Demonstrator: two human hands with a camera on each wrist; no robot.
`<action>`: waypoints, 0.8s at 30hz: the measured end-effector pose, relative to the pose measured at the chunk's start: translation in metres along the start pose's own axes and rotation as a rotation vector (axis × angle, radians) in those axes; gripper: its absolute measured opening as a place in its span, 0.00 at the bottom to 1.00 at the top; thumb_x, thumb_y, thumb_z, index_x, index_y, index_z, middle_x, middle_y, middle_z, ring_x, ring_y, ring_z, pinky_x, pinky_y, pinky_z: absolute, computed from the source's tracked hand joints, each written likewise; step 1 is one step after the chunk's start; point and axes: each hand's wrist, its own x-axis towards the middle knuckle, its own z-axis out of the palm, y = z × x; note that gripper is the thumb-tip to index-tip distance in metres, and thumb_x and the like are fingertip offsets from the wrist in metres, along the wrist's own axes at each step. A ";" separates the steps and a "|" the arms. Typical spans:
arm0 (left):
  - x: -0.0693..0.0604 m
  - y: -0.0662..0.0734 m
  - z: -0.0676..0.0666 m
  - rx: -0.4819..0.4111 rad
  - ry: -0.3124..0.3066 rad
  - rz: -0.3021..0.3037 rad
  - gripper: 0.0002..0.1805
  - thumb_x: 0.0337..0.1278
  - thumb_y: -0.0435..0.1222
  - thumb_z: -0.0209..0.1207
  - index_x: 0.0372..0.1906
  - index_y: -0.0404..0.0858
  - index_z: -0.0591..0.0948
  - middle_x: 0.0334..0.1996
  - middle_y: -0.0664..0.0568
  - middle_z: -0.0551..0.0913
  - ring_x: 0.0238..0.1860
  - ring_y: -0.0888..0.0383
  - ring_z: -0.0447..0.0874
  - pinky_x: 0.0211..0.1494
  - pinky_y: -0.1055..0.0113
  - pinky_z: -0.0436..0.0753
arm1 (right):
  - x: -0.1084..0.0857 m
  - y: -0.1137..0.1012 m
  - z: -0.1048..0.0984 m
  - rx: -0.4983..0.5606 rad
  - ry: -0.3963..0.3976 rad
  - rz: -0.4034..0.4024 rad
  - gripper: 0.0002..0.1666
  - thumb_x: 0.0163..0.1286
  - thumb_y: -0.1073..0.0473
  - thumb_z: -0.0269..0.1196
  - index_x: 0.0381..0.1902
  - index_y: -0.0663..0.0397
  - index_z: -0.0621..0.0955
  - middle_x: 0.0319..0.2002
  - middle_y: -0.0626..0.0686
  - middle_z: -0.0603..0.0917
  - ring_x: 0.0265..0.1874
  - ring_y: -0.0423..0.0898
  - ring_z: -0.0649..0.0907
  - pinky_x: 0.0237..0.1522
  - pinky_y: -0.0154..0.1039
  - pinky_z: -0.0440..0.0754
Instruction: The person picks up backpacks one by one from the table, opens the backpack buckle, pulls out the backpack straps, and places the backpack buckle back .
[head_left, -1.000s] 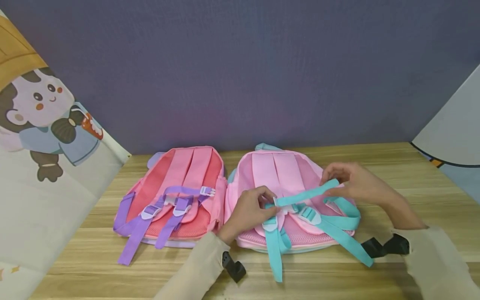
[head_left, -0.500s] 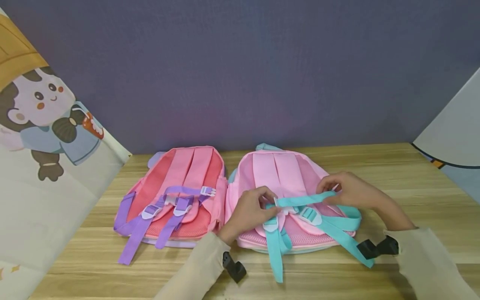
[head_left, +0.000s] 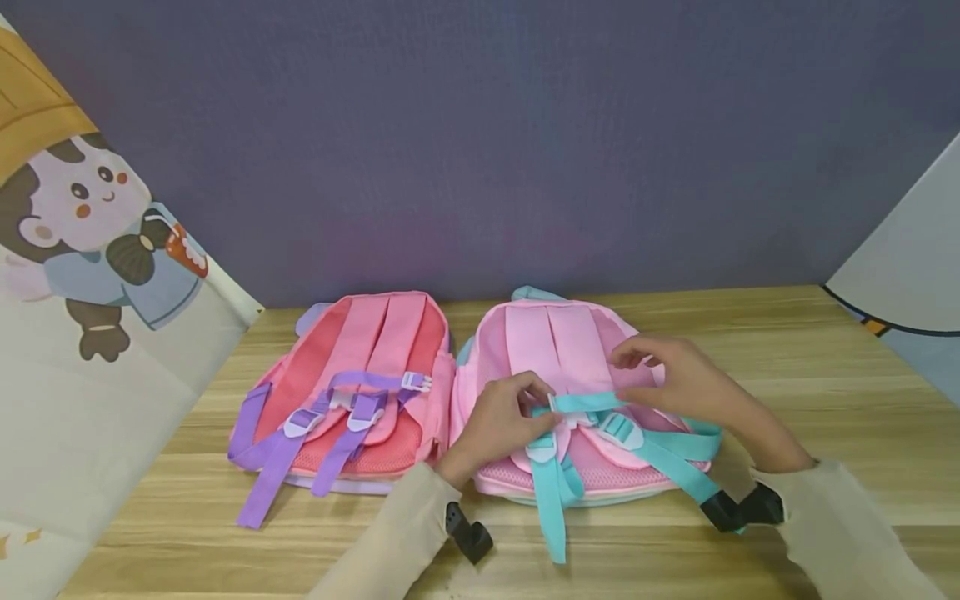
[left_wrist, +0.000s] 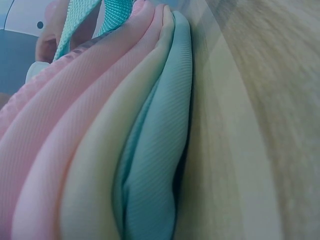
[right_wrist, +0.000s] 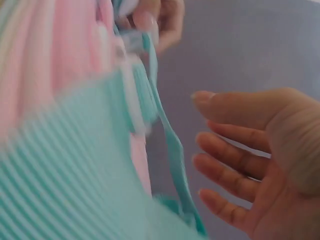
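A light pink backpack [head_left: 528, 342] with teal straps lies back panel up on the table. My left hand [head_left: 502, 421] pinches the small white buckle [head_left: 552, 403] of its chest strap between thumb and fingers. From that buckle the teal chest strap [head_left: 588, 402] runs right, across the shoulder straps. Just off the strap, my right hand [head_left: 678, 379] hovers with loosely bent fingers. The right wrist view shows the right hand's fingers [right_wrist: 235, 107] spread apart from the teal webbing [right_wrist: 172, 145], holding nothing. In the left wrist view the backpack's layered side [left_wrist: 85, 125] hides most of the left hand.
A coral pink backpack [head_left: 367, 325] with purple straps lies touching the light pink one on the left. Loose teal strap ends [head_left: 551, 517] trail over the wooden table [head_left: 300, 558]. A dark panel [head_left: 480, 150] stands behind, and a printed cartoon wall [head_left: 90, 242] at left.
My right hand has let go of the teal strap end and moved left and inward. The chest strap has dropped down over the backpack. My left hand stays in place.
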 end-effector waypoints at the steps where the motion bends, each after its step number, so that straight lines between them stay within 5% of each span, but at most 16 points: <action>1: 0.000 0.000 0.000 0.000 -0.001 0.000 0.09 0.49 0.36 0.66 0.36 0.39 0.82 0.31 0.52 0.85 0.27 0.64 0.73 0.34 0.73 0.75 | 0.001 -0.003 0.003 0.001 0.010 -0.010 0.21 0.52 0.62 0.73 0.45 0.56 0.81 0.38 0.49 0.84 0.38 0.48 0.81 0.44 0.47 0.81; 10: 0.001 0.000 0.000 -0.002 0.003 0.022 0.09 0.49 0.35 0.66 0.37 0.39 0.82 0.31 0.52 0.85 0.28 0.64 0.75 0.34 0.74 0.75 | 0.005 -0.022 0.034 0.090 -0.025 -0.052 0.27 0.52 0.63 0.73 0.50 0.57 0.77 0.44 0.53 0.83 0.45 0.52 0.82 0.49 0.53 0.79; 24: 0.001 -0.001 0.000 -0.018 0.000 0.033 0.10 0.50 0.38 0.67 0.38 0.40 0.82 0.31 0.53 0.84 0.31 0.62 0.78 0.36 0.74 0.76 | 0.009 -0.029 0.061 0.106 -0.028 -0.069 0.22 0.58 0.59 0.70 0.50 0.51 0.76 0.43 0.46 0.84 0.45 0.46 0.84 0.48 0.45 0.81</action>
